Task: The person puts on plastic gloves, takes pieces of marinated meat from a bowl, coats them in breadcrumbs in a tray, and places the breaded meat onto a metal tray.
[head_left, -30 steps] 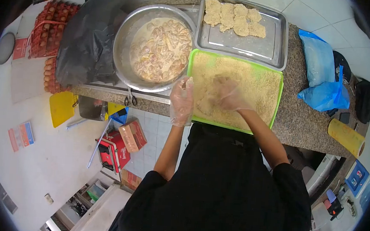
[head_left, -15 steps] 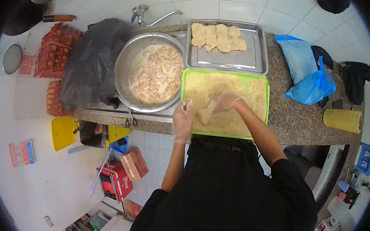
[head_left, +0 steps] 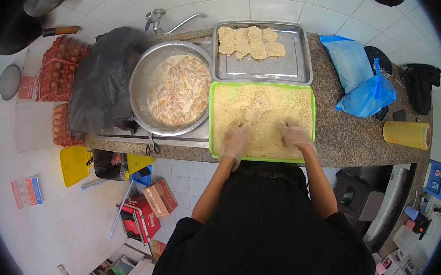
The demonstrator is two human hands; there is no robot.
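A green-rimmed tray (head_left: pixel 211 117) holds a layer of pale crumbs (head_left: pixel 233 98). One partly coated piece (head_left: pixel 257 108) lies on the crumbs near the middle. My left hand (head_left: pixel 237 138), in a clear plastic glove, rests in the crumbs at the tray's left front, fingers bent into them. My right hand (head_left: pixel 294 134), also gloved, is in the crumbs at the right, its fingers apart. Behind stands a metal tray (head_left: pixel 295 61) with several coated pieces (head_left: pixel 257 43). To the left, a large steel bowl (head_left: pixel 141 86) contains raw pieces in pale batter (head_left: pixel 180 90).
A black plastic bag (head_left: pixel 101 83) and egg trays (head_left: pixel 57 70) lie left of the bowl. Scissors (head_left: pixel 152 146) hang at the counter edge. Blue bags (head_left: pixel 369 99) and a yellow roll (head_left: pixel 406 134) are on the right. A faucet (head_left: pixel 157 20) stands behind the bowl.
My left hand has moved from the tray's left edge down into the crumbs. My right hand has shifted right and forward off the middle, and a piece now shows there. The view has also shifted.
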